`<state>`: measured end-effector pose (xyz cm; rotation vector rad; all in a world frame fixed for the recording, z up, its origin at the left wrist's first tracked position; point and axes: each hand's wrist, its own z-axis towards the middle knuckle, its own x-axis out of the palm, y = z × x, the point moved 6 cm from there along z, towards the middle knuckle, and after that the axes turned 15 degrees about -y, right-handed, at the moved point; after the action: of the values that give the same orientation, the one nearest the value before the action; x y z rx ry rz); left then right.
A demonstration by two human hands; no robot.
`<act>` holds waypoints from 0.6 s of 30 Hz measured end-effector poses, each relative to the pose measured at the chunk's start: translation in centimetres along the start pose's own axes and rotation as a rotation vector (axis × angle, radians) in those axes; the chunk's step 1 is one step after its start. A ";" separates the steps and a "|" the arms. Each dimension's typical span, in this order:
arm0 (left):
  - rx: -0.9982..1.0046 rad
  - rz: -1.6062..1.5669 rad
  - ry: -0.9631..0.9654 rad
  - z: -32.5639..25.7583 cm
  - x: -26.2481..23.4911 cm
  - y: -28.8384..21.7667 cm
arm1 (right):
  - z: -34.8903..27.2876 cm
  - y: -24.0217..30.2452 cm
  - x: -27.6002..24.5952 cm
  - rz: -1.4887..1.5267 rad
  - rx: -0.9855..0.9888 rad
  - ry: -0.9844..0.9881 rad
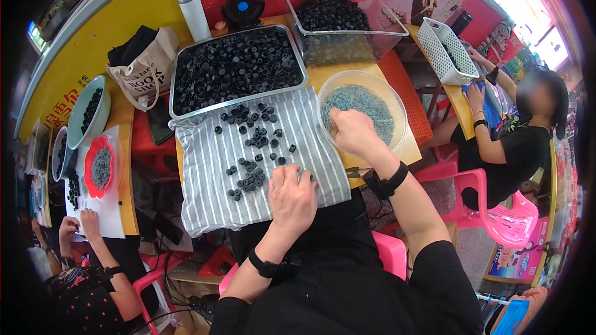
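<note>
My left hand (293, 200) lies on a grey-and-white striped cloth (329, 170), fingers stretched forward beside loose small black round caps (251, 177). No cap shows clearly under its fingertips. Over on the right, my right hand (357, 131) reaches into a round clear tub (403, 115) of thin grey-blue pins or screws (370, 100). Its fingers are drawn together at the pile; whether they hold a piece is hidden. Beyond the cloth, a metal tray (302, 65) is heaped with the same black caps.
A clear plastic bin (347, 42) with more black parts stands behind the tub. A white bottle (193, 12), a small fan (243, 7) and a tote bag (146, 65) are at the back. Scissors (355, 172) lie below the tub. People sit working at left and right.
</note>
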<state>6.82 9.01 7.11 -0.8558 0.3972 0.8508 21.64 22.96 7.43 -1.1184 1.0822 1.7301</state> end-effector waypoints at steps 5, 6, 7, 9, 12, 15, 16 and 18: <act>0.009 0.002 -0.015 0.0 0.4 0.3 | -0.7 -1.8 -0.8 0.288 0.058 -0.060; 0.021 -0.030 -0.062 0.0 0.3 0.4 | -1.0 -2.3 -1.0 0.404 0.123 -0.059; 0.034 -0.062 -0.109 0.0 0.1 0.4 | -1.1 -2.8 -0.8 0.404 0.118 -0.055; 0.001 -0.159 -0.137 0.3 -0.2 0.4 | -1.4 -3.7 -1.0 0.502 0.135 -0.148; -0.133 -0.345 -0.154 -0.1 -0.6 1.2 | -2.3 -3.3 -2.1 0.746 0.216 -0.207; -0.300 -0.517 -0.128 -0.3 -0.5 1.9 | -4.6 0.4 -3.0 1.000 0.161 -0.198; -0.368 -0.592 -0.114 -0.3 -0.5 2.1 | -5.4 1.8 -2.9 1.003 0.158 -0.190; -0.411 -0.618 -0.103 -0.3 -0.7 2.3 | -7.0 5.1 -3.0 1.005 0.014 -0.198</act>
<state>4.54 9.24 6.20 -1.2224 -0.1466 0.3956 19.66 14.26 9.68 -0.3394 1.6689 2.4952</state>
